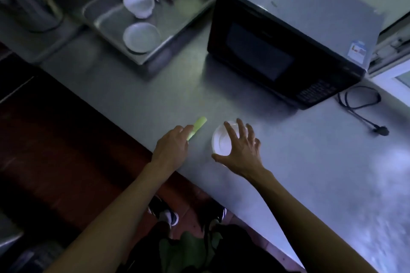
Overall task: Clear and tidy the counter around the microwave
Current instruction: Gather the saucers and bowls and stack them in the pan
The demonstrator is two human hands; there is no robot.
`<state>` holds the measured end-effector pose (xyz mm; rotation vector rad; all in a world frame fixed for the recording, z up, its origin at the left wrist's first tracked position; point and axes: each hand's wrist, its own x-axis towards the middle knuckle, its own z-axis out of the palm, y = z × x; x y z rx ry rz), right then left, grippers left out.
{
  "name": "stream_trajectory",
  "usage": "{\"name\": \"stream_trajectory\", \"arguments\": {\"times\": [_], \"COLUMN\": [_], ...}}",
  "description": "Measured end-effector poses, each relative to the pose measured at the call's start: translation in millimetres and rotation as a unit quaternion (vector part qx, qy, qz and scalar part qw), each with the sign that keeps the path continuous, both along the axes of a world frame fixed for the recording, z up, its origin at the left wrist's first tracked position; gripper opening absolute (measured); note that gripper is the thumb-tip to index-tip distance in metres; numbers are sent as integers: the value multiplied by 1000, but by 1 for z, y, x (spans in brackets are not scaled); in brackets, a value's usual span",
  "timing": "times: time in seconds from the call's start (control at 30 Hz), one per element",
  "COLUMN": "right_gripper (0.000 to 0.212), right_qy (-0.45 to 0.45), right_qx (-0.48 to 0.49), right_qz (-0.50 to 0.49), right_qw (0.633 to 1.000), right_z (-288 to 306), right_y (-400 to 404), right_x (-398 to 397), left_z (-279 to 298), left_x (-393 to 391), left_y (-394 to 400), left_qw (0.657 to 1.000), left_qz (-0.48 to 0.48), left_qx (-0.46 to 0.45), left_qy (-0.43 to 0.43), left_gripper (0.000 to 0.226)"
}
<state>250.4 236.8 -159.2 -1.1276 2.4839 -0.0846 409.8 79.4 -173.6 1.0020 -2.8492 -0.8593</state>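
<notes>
Near the counter's (310, 173) front edge, your left hand (172, 147) pinches one pale green stick (197, 128) lying on the steel. Your right hand (240, 150) spreads wide, unclenched, over one white dish (220, 141) just beside it; whether it touches, you cannot tell. Bare steel stretches rightward. Farther back sits one black microwave (286, 44), its cord (359, 104) loose. One metal tray (153, 13) at back left holds two white bowls (138, 4).

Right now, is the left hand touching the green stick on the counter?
Touching. The head view shows the left hand with its fingertips lying over the near end of the green stick, with no gap visible. Whether the grip has closed cannot be told.
</notes>
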Motion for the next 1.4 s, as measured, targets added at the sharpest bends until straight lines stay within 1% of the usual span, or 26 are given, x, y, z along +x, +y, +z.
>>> {"name": "stream_trajectory", "arguments": {"times": [0.17, 0.3, 0.5, 0.73, 0.87, 1.0, 1.2, 1.27, 1.4], "right_gripper": [112, 110, 111, 110, 108, 110, 110, 109, 106], "right_qy": [14, 19, 22, 10, 12, 32, 33, 30, 25], "right_qx": [-12, -31, -48, -53, -82, -86, -92, -102, -99], "right_qz": [17, 38, 47, 56, 39, 46, 49, 49, 48], "right_qw": [1000, 999, 997, 997, 996, 995, 994, 993, 994], "right_z": [14, 24, 30, 32, 38, 37, 36, 34, 31], "right_y": [-75, -128, -184, -245, -283, -315, -356, -371, -402], "right_x": [47, 77, 91, 65, 35, 15, -3, -8, -15], "left_z": [12, 26, 37, 47, 60, 68, 70, 68, 59], "left_x": [54, 88, 106, 71, 44, 27, 5, -3, -22], "left_y": [-71, -115, -167, -234, -271, -304, -342, -356, -400], "left_qw": [999, 998, 996, 997, 997, 996, 996, 996, 993], "left_qz": [24, 55, 78, 54, 32, 38, 38, 47, 102], "left_qx": [-10, -26, -28, -50, -59, -74, -74, -66, -35], "left_qy": [26, 24, 23, 30, 37, 44, 34, 37, 47], "left_gripper": [45, 46, 44, 48, 50, 49, 48, 46, 39]}}
